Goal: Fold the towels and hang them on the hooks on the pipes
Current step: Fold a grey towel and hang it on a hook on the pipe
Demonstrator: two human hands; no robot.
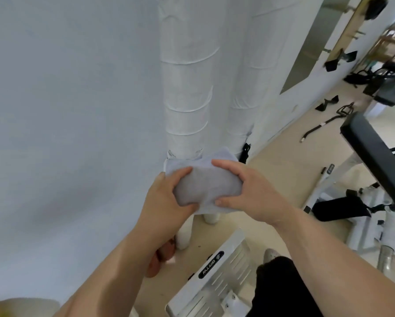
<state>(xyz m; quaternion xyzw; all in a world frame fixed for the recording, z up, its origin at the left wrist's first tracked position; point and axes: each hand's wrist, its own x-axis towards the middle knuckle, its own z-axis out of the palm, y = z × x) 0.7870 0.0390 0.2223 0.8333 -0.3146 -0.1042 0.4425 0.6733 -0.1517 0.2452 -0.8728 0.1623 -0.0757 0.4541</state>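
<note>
- The left hand [169,197] grasps the left end of a folded grey towel [205,188].
- The right hand [249,193] grasps its right end.
- The towel sits near the white pipes [187,88].

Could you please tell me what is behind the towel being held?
The wrapped pipe runs down behind the towel, gripped by the left hand and right hand; its foot reappears below. The towel covers that stretch, so whatever is fixed there is hidden.

A black-padded bench [374,154] stands at right, cable handles [346,109] strewn on the beige floor [283,161].
</note>
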